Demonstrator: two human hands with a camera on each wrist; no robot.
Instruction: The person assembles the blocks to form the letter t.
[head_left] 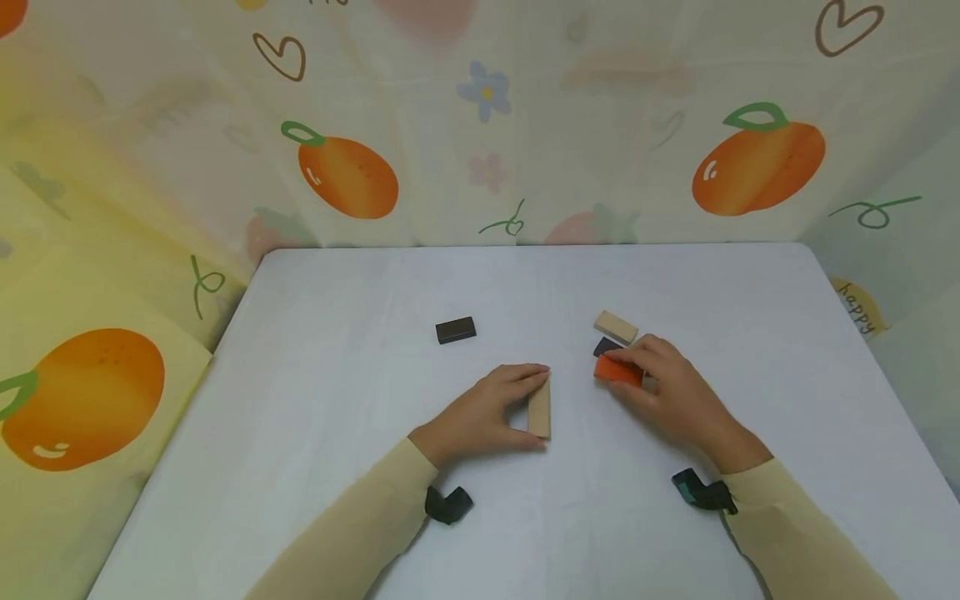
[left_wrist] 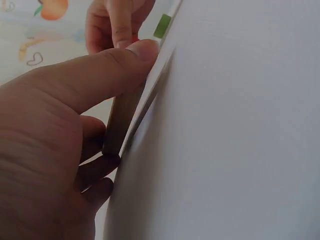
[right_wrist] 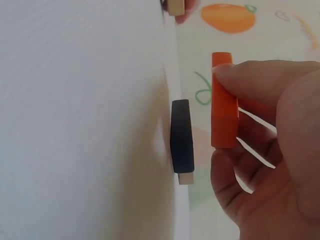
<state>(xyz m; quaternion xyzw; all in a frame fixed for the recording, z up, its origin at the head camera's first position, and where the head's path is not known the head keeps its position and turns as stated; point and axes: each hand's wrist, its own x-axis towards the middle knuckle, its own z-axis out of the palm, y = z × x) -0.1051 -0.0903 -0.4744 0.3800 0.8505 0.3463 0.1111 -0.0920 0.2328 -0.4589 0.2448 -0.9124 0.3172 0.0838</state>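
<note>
Near the middle of the head view, the left hand (head_left: 491, 412) has its thumb and fingers set well apart, gripping a plain beige, wooden-looking rectangular block (head_left: 539, 410) by its two ends; whether that block rests on the white tabletop (head_left: 322, 367) or sits just off it, I cannot tell. Right of centre, the right hand (head_left: 675, 404) is partly closed, pinching a bright orange rectangular block (head_left: 617, 370) between thumb and fingers, and the right wrist view shows this piece held apart from the navy-black rectangular block (right_wrist: 181, 136) beside it. In the head view that dark piece lies just above the orange one and is partly covered by it, with a second beige rectangular block (head_left: 617, 326) above it again; whether those two touch is not clear. A brownish-black rectangular block (head_left: 455, 330) lies alone left of the upper middle of the tabletop, well apart from both hands. At the top of the left wrist view a small green piece (left_wrist: 162, 26) also shows, which I cannot match in the head view. As for progress, I judge the work to be at an early stage: two blocks are taken up, one per hand, but neither has been released into a place, no stack shows, and the three dark and beige pieces out of hand remain to be handled, if they are needed.
</note>
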